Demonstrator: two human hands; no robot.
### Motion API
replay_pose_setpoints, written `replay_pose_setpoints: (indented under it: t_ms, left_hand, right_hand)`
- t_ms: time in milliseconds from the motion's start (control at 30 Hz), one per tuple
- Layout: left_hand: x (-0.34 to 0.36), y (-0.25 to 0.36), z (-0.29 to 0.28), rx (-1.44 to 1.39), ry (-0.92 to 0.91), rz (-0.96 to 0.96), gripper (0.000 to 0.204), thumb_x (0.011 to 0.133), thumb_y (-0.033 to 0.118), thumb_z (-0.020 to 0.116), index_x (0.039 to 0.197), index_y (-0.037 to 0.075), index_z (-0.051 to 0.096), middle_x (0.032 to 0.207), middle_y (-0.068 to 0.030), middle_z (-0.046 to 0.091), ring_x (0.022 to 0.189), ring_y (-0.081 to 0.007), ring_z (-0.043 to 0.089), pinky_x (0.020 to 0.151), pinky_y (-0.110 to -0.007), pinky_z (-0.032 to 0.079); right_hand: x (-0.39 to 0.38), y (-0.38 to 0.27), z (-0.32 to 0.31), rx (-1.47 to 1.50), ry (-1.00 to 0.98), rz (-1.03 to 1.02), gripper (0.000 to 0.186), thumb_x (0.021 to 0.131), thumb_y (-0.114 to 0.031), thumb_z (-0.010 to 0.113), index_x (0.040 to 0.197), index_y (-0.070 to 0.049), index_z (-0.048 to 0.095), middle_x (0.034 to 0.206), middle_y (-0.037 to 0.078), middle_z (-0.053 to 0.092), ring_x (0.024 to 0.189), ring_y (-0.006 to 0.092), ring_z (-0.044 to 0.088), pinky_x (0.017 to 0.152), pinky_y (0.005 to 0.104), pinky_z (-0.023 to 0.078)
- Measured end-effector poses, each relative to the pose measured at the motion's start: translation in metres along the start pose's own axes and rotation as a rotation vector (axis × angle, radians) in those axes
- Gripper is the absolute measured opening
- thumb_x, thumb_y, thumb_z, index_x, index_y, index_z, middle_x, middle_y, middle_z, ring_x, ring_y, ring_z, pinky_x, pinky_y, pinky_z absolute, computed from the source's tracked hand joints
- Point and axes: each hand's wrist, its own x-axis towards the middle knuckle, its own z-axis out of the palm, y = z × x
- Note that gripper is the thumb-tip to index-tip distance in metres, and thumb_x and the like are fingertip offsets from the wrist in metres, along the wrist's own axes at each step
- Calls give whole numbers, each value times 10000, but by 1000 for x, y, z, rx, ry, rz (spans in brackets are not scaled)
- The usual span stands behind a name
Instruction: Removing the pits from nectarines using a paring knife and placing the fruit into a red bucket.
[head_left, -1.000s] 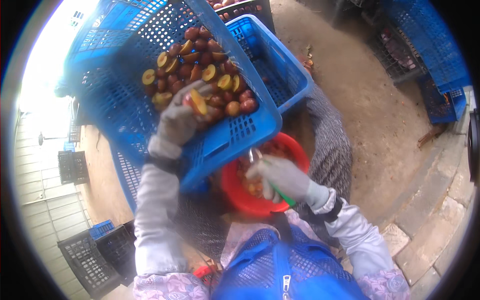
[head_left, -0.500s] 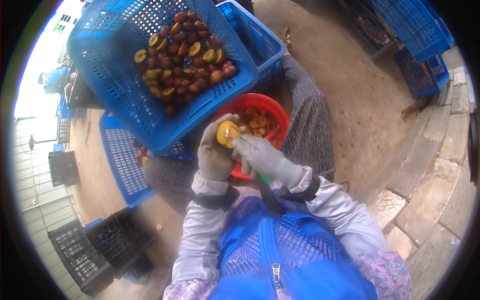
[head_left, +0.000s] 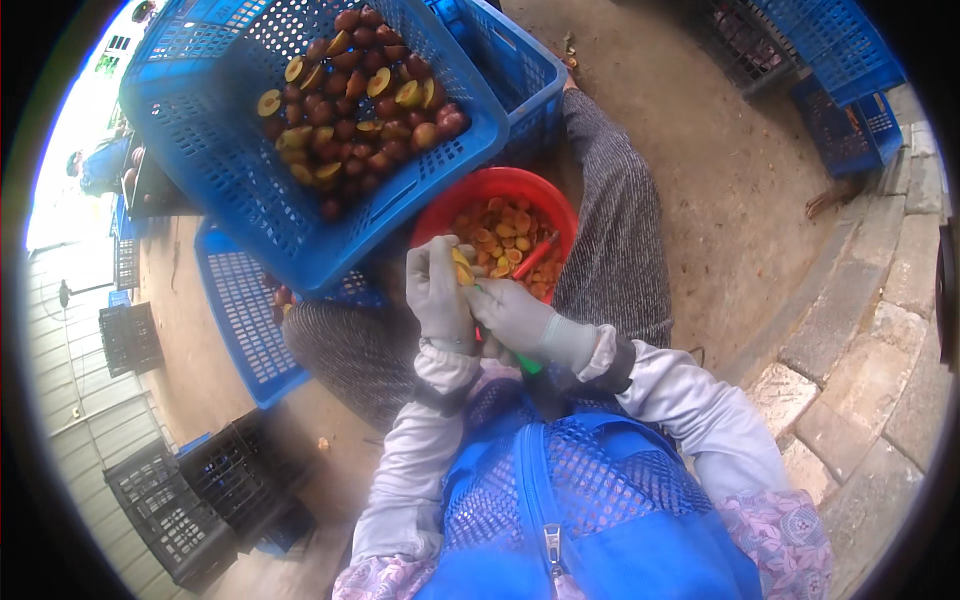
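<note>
My left hand (head_left: pixel 438 290), in a pale glove, is closed round a cut plum half (head_left: pixel 462 267) whose yellow flesh shows. Close against it, my gloved right hand (head_left: pixel 532 322) grips a slim tool with a green handle (head_left: pixel 528 363). The tool's working end meets the fruit and is mostly hidden by my fingers. Just beyond both hands, between my legs, stands a red tub (head_left: pixel 568 215) holding yellow-orange fruit pieces. A red stick-like object (head_left: pixel 535 257) lies on those pieces.
A blue perforated crate (head_left: pixel 330 262) of whole and halved plums (head_left: pixel 370 105) tilts toward me at the upper left. Another blue crate (head_left: pixel 545 85) stands behind it, and one (head_left: pixel 245 330) sits at left. Black crates (head_left: pixel 170 510) are lower left; stone paving (head_left: pixel 850 380) lies right.
The plum half has turned from facing me to nearly edge-on, and my left fingers have curled further round it. My right hand has shifted slightly right and down.
</note>
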Motion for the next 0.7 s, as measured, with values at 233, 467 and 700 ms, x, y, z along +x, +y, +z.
replay_pose_setpoints:
  t_ms: [233,467,700]
  left_hand:
    - [10,8,-19,171,-283,-112,192,824,176,518,801,-7,569,716,-107,579,620,-162,576,576,-252,472]
    - [8,10,-34,293,-396,34,316,856,291,472,826,-9,568,694,-120,598,597,-173,572,538,-270,473]
    - [49,23,-97,-651,-170,-486,374,799,392,532,909,34,523,765,-111,567,666,-211,558,581,-260,473]
  right_hand:
    - [-7,-9,-16,270,-328,170,403,896,-410,371,791,-45,505,448,11,433,289,90,371,261,224,299]
    - [-9,-10,-8,489,-516,365,440,932,-362,300,749,-33,528,403,-10,356,285,90,328,250,219,271]
    - [8,-14,3,626,-795,314,408,938,-308,316,774,-14,547,384,-11,339,260,88,298,236,212,254]
